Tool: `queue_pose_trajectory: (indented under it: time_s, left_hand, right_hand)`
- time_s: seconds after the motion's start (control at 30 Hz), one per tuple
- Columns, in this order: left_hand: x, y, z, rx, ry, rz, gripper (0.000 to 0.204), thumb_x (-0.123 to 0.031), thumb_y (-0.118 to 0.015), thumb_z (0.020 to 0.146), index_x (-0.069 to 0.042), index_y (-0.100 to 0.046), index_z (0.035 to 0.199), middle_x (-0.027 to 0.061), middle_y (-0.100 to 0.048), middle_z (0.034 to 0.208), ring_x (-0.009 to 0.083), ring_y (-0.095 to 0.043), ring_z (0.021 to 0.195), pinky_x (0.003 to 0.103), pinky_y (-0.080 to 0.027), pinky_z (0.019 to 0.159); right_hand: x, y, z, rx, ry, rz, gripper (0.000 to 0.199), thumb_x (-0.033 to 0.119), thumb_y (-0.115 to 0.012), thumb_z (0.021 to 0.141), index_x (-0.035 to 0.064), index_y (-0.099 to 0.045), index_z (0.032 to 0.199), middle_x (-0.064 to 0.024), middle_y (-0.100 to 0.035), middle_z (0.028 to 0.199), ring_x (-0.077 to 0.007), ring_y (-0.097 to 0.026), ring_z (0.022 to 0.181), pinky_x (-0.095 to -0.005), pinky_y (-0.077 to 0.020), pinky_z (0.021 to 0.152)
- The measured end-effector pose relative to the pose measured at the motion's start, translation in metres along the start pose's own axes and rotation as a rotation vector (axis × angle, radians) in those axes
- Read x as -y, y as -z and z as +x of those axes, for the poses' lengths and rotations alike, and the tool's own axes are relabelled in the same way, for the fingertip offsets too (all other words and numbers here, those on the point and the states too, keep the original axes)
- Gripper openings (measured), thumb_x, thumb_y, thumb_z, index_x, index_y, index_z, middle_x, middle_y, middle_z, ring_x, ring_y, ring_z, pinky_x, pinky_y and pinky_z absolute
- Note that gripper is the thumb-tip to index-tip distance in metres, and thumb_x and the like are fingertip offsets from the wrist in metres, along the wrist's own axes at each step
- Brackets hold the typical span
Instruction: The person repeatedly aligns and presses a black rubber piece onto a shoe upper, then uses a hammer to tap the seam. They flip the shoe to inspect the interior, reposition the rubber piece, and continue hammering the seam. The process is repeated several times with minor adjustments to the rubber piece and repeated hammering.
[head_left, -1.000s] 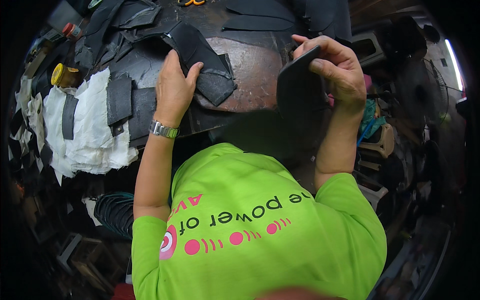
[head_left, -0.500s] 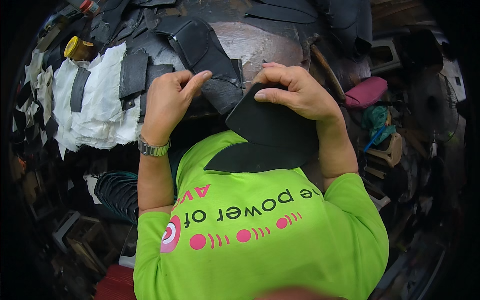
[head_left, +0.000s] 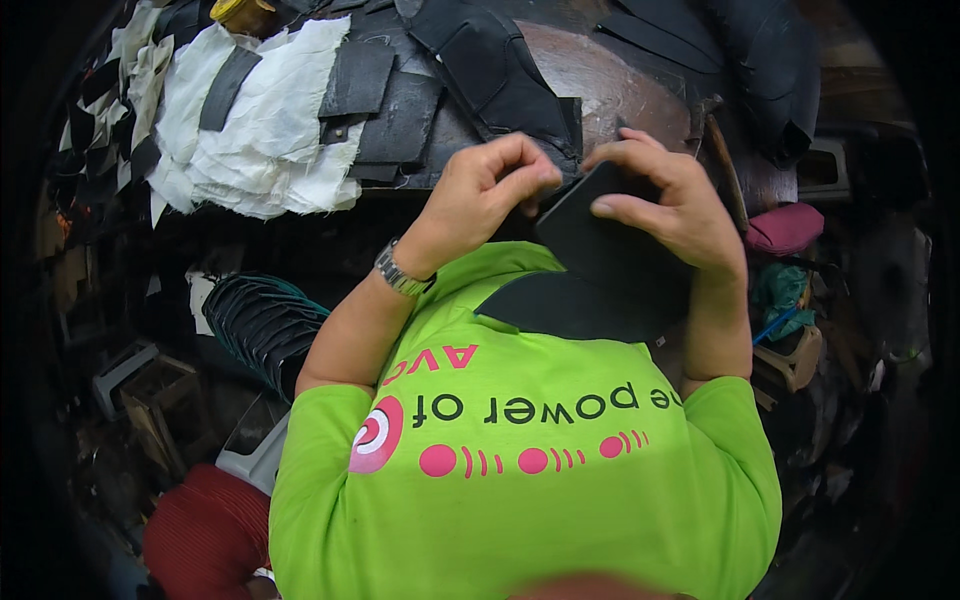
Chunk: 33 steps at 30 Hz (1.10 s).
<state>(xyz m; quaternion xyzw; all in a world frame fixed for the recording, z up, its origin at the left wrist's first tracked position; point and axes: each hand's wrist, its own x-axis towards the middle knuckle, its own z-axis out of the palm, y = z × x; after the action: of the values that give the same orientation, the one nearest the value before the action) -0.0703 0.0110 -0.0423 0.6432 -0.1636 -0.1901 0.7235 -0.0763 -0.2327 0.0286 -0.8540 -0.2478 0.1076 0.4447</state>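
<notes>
We could not see the dark sheet's [head_left: 610,255] upper edge under our right hand [head_left: 670,205], nor its lower part against our shirt [head_left: 520,450].

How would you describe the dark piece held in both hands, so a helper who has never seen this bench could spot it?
Start at the round brown worktable strewn with black offcuts. Just below its near edge, above the lime-green shirt, the left hand and right hand pinch one flat black sheet. Unlike the offcuts, it is lifted off the table.
</notes>
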Motion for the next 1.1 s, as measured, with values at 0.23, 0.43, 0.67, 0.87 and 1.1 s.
queue_pose_trajectory:
  time_s: [0.23, 0.43, 0.67, 0.87, 1.1]
  left_hand:
    - [0.005, 0.019, -0.059, 0.012, -0.047, 1.039, 0.011, -0.013, -0.075, 0.087, -0.003, -0.073, 0.091, 0.0116, -0.067, 0.082, 0.0250, -0.067, 0.074, 0.036, -0.052, 0.069]
    - [0.000, 0.021, -0.017, -0.481, -0.346, 0.874, 0.044, -0.018, -0.081, 0.084, -0.007, -0.065, 0.123, 0.0149, -0.061, 0.120, 0.0300, -0.063, 0.100, 0.037, -0.053, 0.085]
    - [0.010, 0.026, 0.015, -0.593, -0.324, 0.996, 0.089, -0.025, -0.090, 0.074, -0.013, -0.045, 0.149, 0.0171, -0.051, 0.138, 0.0239, -0.059, 0.102, 0.038, -0.053, 0.088]
    - [0.002, 0.024, 0.026, -0.512, -0.074, 0.869, 0.093, -0.022, -0.091, 0.071, -0.012, -0.043, 0.150, 0.0119, -0.063, 0.113, 0.0195, -0.061, 0.087, 0.033, -0.054, 0.081]
    - [0.002, 0.019, 0.071, -0.383, -0.559, 0.318, 0.070, -0.004, -0.084, 0.081, -0.011, -0.048, 0.142, 0.0048, -0.069, 0.098, 0.0119, -0.069, 0.086, 0.024, -0.055, 0.075]
  right_hand:
    - [-0.010, 0.047, -0.027, 0.188, -0.085, 0.097, 0.046, 0.012, -0.089, 0.072, -0.0015, -0.062, 0.107, -0.0040, -0.059, 0.087, -0.0095, -0.052, 0.079, -0.0262, -0.0436, 0.071]
    - [-0.024, 0.046, -0.019, 0.252, -0.116, 0.351, 0.033, 0.008, -0.087, 0.073, -0.0007, -0.062, 0.094, 0.0003, -0.060, 0.083, -0.0083, -0.055, 0.082, -0.0252, -0.0457, 0.075]
    - [-0.030, 0.040, -0.014, 0.401, -0.269, 0.384, 0.034, 0.004, -0.084, 0.074, -0.0035, -0.068, 0.103, -0.0026, -0.069, 0.090, -0.0101, -0.061, 0.087, -0.0276, -0.0506, 0.080]
    - [-0.040, 0.035, -0.011, 0.373, -0.108, 0.155, 0.031, 0.003, -0.082, 0.075, -0.0015, -0.069, 0.102, -0.0034, -0.069, 0.087, -0.0093, -0.061, 0.086, -0.0279, -0.0499, 0.079]
    - [-0.060, 0.044, -0.003, 0.066, -0.160, 0.629, 0.027, -0.001, -0.083, 0.074, -0.0024, -0.072, 0.099, -0.0014, -0.071, 0.089, -0.0103, -0.065, 0.085, -0.0256, -0.0521, 0.081]
